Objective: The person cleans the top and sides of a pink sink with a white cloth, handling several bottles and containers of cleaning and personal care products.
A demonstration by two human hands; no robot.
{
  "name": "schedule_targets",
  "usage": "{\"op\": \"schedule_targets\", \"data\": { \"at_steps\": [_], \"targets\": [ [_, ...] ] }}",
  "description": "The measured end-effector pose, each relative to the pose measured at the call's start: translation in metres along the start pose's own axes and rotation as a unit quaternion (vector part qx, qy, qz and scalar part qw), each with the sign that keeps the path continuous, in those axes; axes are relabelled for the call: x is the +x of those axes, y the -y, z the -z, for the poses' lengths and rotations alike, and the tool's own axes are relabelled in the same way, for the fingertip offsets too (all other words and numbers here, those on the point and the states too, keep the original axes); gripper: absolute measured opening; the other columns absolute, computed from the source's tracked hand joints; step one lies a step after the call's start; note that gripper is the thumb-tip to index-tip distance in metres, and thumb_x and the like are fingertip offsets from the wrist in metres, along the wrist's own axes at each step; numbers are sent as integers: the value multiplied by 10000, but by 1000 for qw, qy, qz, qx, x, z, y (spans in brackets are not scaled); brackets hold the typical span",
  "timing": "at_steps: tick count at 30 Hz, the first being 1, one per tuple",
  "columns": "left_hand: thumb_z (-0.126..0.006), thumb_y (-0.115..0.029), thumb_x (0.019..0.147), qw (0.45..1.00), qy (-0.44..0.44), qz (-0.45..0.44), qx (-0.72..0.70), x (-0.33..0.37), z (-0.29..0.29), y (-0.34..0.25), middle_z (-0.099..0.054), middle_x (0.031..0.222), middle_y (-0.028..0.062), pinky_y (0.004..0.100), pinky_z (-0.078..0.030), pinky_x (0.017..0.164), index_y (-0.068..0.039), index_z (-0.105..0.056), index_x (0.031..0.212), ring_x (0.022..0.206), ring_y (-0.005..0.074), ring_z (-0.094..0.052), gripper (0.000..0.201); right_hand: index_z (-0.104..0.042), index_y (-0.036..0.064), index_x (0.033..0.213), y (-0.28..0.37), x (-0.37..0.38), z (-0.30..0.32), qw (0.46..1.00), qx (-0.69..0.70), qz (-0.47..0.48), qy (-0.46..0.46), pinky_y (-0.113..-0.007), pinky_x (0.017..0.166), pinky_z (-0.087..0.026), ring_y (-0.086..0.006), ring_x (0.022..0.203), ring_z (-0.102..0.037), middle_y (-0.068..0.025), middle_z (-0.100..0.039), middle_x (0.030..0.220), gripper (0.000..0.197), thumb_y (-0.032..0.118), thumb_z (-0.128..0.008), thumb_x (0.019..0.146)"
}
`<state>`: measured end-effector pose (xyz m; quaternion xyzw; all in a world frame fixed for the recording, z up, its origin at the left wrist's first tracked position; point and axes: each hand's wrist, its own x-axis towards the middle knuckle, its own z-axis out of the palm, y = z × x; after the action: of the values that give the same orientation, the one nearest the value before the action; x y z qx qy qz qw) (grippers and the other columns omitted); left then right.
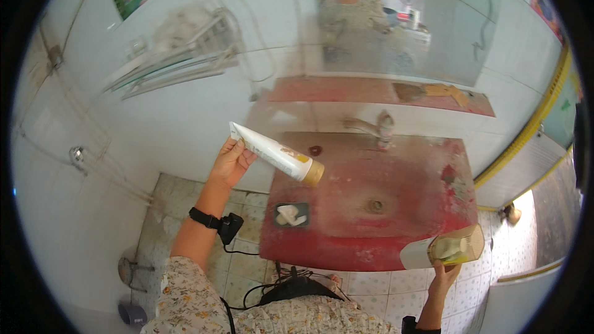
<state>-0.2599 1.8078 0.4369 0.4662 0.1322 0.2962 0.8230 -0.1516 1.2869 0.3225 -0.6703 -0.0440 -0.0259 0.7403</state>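
The white tube (272, 153), tapering from a flat crimped end to a round gold cap, is held in the air above the left side of the red basin (346, 244). The left hand (232, 161) has its grip pinched on the flat end alone, so the heavier-looking cap end could swing down or slip free if the fingers loosen. The right hand (444, 275) has its grip closed on the lower edge of a boxy white-and-beige package (418, 255) at the basin's front right corner; held from below, it could tip, as its smooth-looking sides offer little purchase. Its contents I cannot tell. A thin black cable (240, 252) hangs from the left wrist and could snag. The basin looks glossy in front, scuffed and chalky behind; whitish, irregular soap pieces (289, 214) lie in a dark rectangular dish (305, 206).
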Motion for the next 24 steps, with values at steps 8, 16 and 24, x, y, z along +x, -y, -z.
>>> {"op": "schedule_targets", "data": {
  "at_steps": [8, 16, 24],
  "targets": [
    [-500, -179, 905, 989, 100, -73, -77, -52, 65, -64, -537, 989, 60, 331, -481, 825, -92, -464, 1076, 951, 217, -552, 195, -325, -30, 1262, 5, -28, -55, 1000, 0, 15, -6, -352, 972, -329, -231, 1107, -432, -147, -423, 1210, 651, 67, -642, 702],
    [-412, -245, 945, 988, 26, -127, -84, -85, 142, -118, -492, 884, 18, 302, -421, 736, -106, -455, 1018, 820, 157, -475, 163, -304, -32, 1283, 32, -86, -132, 997, -2, 64, 40, -366, 974, -323, -243, 1120, -423, -156, -421, 1222, 720, 165, -689, 707],
    [-395, -204, 889, 971, 112, -115, -175, -95, 231, -165, -438, 749, 23, 267, -404, 644, -105, -472, 950, 739, 164, -430, 139, -292, -31, 1292, 38, -141, -191, 995, 4, 61, 79, -364, 968, -328, -247, 1111, -433, -155, -422, 1223, 740, 170, -693, 704]
  ]
}}
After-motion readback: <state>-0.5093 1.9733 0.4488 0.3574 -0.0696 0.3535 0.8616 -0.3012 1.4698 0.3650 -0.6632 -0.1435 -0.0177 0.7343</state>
